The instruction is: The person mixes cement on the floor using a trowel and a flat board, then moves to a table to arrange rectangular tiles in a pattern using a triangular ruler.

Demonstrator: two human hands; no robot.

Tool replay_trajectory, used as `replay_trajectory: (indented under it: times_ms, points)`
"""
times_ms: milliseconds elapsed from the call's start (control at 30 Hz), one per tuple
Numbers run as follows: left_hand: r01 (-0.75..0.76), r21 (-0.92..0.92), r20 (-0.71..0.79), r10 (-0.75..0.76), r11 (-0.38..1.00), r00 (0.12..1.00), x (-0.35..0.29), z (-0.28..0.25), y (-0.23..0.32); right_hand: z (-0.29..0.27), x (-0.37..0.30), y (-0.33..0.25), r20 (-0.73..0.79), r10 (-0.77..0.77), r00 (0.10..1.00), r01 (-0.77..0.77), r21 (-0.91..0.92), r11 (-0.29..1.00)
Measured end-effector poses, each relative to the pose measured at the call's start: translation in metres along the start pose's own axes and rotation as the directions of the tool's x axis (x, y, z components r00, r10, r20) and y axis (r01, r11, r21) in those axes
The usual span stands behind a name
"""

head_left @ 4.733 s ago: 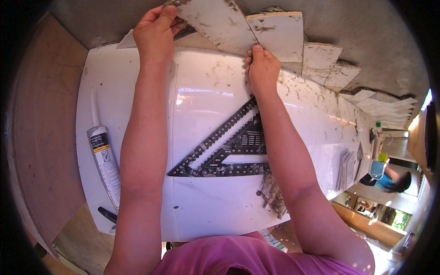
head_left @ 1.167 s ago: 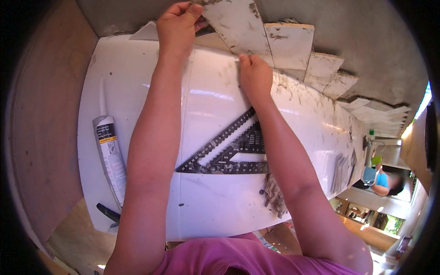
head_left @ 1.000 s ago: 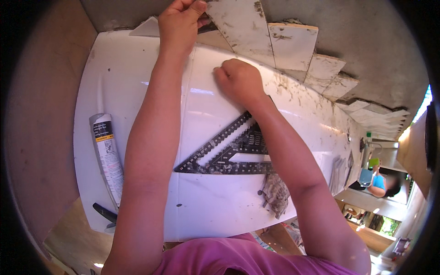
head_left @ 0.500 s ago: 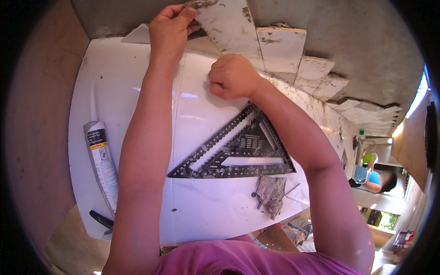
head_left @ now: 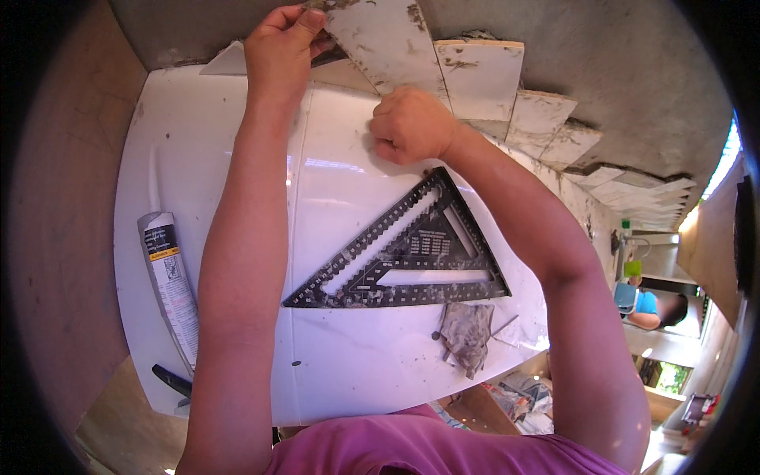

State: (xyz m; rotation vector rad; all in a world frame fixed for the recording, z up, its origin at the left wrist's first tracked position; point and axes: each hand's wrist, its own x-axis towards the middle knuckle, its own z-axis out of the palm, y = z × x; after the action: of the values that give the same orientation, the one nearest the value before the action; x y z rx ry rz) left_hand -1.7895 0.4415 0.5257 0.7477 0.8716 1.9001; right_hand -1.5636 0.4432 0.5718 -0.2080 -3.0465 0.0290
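left hand (head_left: 279, 54) on tile (head_left: 386, 46) beyond labelled tube (head_left: 171, 285)

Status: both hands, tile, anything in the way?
Left hand pinches white tile at upper left edge. Right hand fisted near tile's lower end, contact unclear. Black triangular square on white counter, apart from tile.

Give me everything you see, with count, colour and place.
Counter: one, white, centre
Wall: one, grey, top
Slanted tile: one, white, top centre
Other tiles: several, white, along wall
Triangle ruler: one, black, centre
Tube: one, white and black, left
Curved handle: one, black, lower left
Crumpled scrap: one, brownish, below ruler
Board: one, brown, left
Other person: one, blue top, far right
Clutter: count unclear, mixed, lower right
Shirt: one, pink, bottom
Arms: two, bare, from below
Left hand: one, bare, top, fingers on slanted tile
Right hand: one, bare, curled, by tile's lower end
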Motion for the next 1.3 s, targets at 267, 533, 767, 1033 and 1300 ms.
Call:
replay_trajectory:
  times_ms: [267,533,767,1033,1300]
  points:
    - [0.002,-0.001,0.012,-0.002,1.0,1.0,-0.001,0.003,0.003,-0.012,0.004,0.006,0.029,-0.089,0.996,0.091,-0.072,0.993]
    - [0.007,-0.043,0.024,-0.006,0.999,1.0,0.004,-0.003,0.0,-0.023,0.019,-0.008,-0.01,-0.095,0.995,0.094,-0.101,0.991]
    - [0.007,0.001,0.007,-0.007,1.0,1.0,0.001,-0.001,0.0,-0.017,0.024,-0.002,-0.019,-0.036,0.999,0.034,-0.11,0.993]
    - [0.013,-0.024,0.0,-0.013,1.0,1.0,0.0,0.004,0.003,-0.012,0.04,-0.025,0.029,-0.082,0.996,0.085,-0.129,0.988]
    - [0.014,-0.002,-0.019,-0.014,1.0,1.0,0.002,0.004,0.002,-0.004,0.045,-0.023,0.059,-0.046,0.997,0.054,-0.146,0.988]
